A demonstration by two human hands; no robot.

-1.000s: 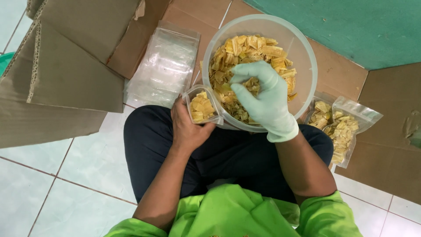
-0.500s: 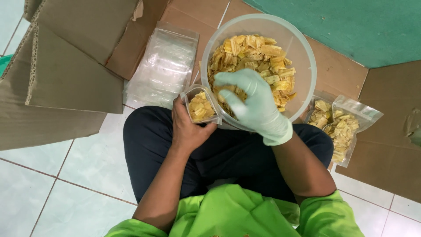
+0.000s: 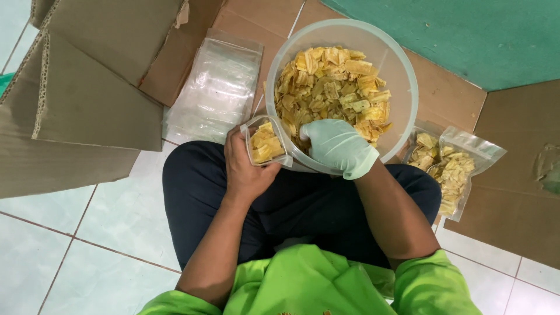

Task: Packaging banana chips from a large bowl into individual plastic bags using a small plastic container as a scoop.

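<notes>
The bare left hand (image 3: pixel 248 169) grips a small clear bag (image 3: pixel 265 143) of yellow chips (half full). At 3 o'clock from it, the gloved right hand (image 3: pixel 338 146) digs into the big bowl (image 3: pixel 402 87), fingers curled in chips. Filled bags (image 3: pixel 452 166) lie at 3 o'clock, empty bags (image 3: pixel 216 93) at 10 o'clock.

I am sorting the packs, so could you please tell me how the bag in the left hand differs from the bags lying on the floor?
The held bag is upright and open in the left hand; the floor bags lie flat, unheld. All are clear plastic holding yellow chips.
</notes>
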